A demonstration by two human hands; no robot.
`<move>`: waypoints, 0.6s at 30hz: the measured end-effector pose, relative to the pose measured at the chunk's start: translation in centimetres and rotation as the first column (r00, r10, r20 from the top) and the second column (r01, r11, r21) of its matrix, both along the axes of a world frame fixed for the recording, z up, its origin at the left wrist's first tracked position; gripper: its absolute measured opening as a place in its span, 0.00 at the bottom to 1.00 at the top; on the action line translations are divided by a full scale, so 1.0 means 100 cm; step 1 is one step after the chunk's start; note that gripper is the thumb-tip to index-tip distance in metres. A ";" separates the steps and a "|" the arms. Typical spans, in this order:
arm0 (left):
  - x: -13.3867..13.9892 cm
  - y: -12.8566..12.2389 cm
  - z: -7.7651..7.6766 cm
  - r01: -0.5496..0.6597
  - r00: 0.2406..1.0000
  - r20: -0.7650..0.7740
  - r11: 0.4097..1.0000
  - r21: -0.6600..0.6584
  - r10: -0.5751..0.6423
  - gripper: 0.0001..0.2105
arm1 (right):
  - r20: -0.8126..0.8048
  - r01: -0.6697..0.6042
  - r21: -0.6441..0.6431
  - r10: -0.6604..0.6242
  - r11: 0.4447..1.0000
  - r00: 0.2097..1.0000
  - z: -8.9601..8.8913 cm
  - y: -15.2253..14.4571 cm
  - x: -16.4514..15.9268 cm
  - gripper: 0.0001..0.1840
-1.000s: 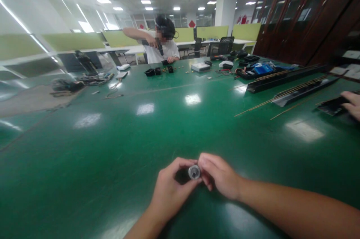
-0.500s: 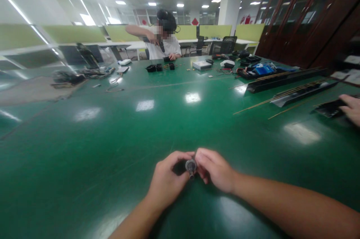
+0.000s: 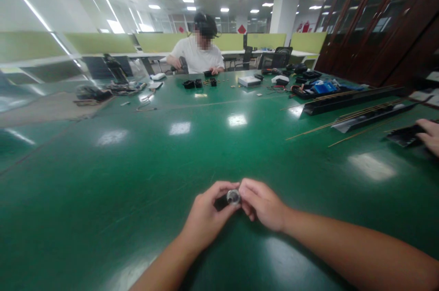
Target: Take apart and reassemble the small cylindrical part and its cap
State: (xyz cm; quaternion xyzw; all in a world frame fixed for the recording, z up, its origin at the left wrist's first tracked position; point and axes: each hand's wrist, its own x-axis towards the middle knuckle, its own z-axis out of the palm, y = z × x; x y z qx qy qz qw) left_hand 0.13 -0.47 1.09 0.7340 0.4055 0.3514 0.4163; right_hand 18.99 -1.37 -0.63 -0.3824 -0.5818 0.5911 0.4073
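Between my two hands, above the green table (image 3: 151, 163), is a small round grey metal part (image 3: 233, 197) with a dark centre; its exact kind is too small to tell. My left hand (image 3: 207, 213) curves around its left side, thumb below it and index finger above. My right hand (image 3: 262, 203) has its fingers closed against the right side, thumb and fingertips pinched together there. The fingers hide the far side of the part.
Across the table a person in a white shirt (image 3: 199, 55) handles a small black piece near several black boxes (image 3: 198, 83). Right: black channels (image 3: 346, 100) with thin brass-coloured rods, a blue item (image 3: 324, 86), and another person's hand (image 3: 430, 135). Back left: a cluttered pile (image 3: 118, 76).
The metal part has tilted in my fingers: its stepped tip pointed down towards me, and now a round face shows. Across the table, the person has lowered a raised arm with a tool.
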 end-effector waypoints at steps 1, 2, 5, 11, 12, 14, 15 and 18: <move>0.000 0.000 0.001 -0.006 1.000 -0.002 1.000 0.004 0.006 0.13 | 0.002 0.001 0.001 -0.001 1.000 1.000 0.000 0.000 0.000 0.27; 0.000 -0.001 0.002 -0.015 1.000 -0.004 1.000 0.012 0.015 0.13 | 0.002 0.003 -0.004 -0.003 1.000 1.000 0.000 0.000 0.000 0.27; 0.000 -0.001 0.003 -0.043 0.999 -0.014 0.998 0.043 0.043 0.14 | -0.019 0.005 -0.036 -0.005 0.999 1.000 -0.002 0.000 0.001 0.27; 0.001 -0.001 0.004 -0.041 0.999 -0.010 0.999 0.006 0.041 0.15 | -0.075 0.006 -0.049 -0.009 0.999 0.997 -0.008 0.001 0.001 0.27; 0.001 -0.001 0.005 -0.039 0.999 -0.008 0.999 -0.005 0.039 0.16 | -0.080 0.006 -0.047 -0.009 0.999 0.997 -0.008 0.001 0.001 0.27; 0.001 -0.002 0.005 -0.034 0.999 -0.005 0.999 -0.012 0.034 0.15 | -0.081 0.006 -0.047 -0.009 0.999 0.997 -0.007 0.000 0.001 0.27; 0.001 -0.002 0.006 -0.029 1.000 -0.001 0.999 -0.012 0.029 0.14 | -0.081 0.006 -0.048 -0.010 0.999 0.997 -0.006 0.000 0.001 0.27; 0.001 -0.003 0.006 -0.017 1.000 0.013 1.000 -0.025 0.017 0.13 | -0.063 0.007 -0.043 -0.010 0.999 0.998 -0.005 0.000 0.001 0.27</move>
